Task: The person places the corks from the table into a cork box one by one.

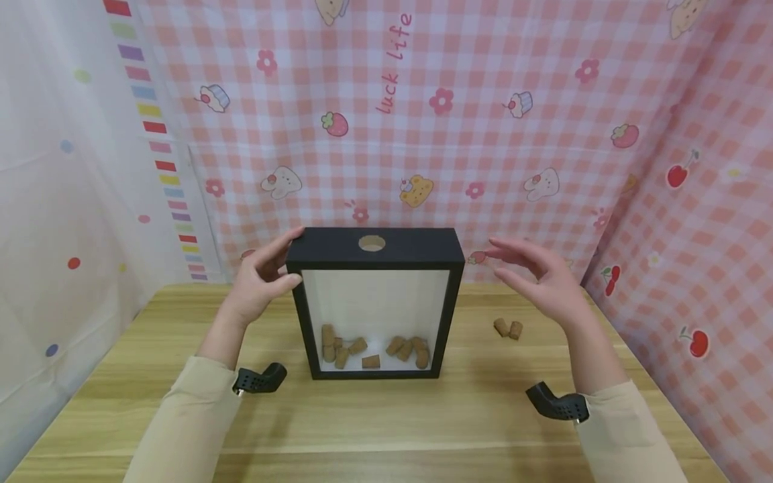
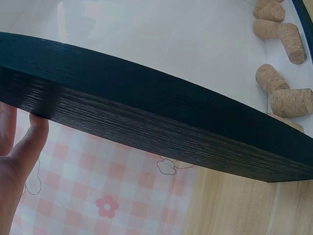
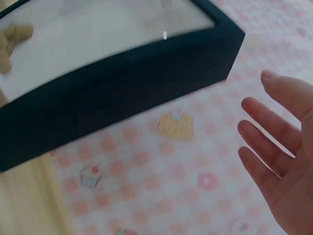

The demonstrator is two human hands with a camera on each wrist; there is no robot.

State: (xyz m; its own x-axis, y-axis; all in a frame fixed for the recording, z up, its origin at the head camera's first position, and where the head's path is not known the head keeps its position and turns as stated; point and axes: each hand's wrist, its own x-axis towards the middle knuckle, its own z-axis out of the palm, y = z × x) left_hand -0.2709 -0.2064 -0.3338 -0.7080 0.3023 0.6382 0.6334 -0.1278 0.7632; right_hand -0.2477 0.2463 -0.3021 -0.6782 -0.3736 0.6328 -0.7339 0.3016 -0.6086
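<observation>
A black box frame (image 1: 376, 249) with a clear front and a round hole in its top stands upright on the table. Several cork stoppers (image 1: 371, 361) lie inside along its bottom. At the box's upper left corner, my left hand (image 1: 256, 278) grips the side, thumb at the front edge and fingers toward the back. The left wrist view shows its fingertips against the black side wall (image 2: 146, 127). My right hand (image 1: 543, 282) hovers apart from the box's right side, holding nothing, its fingers slightly bent and spread in the right wrist view.
Two more corks (image 1: 508, 329) lie on the wooden table (image 1: 386, 429) to the right of the box, below my right hand. A pink checked cloth (image 1: 386, 147) hangs behind and on the right; a white dotted curtain (image 1: 78, 221) hangs on the left.
</observation>
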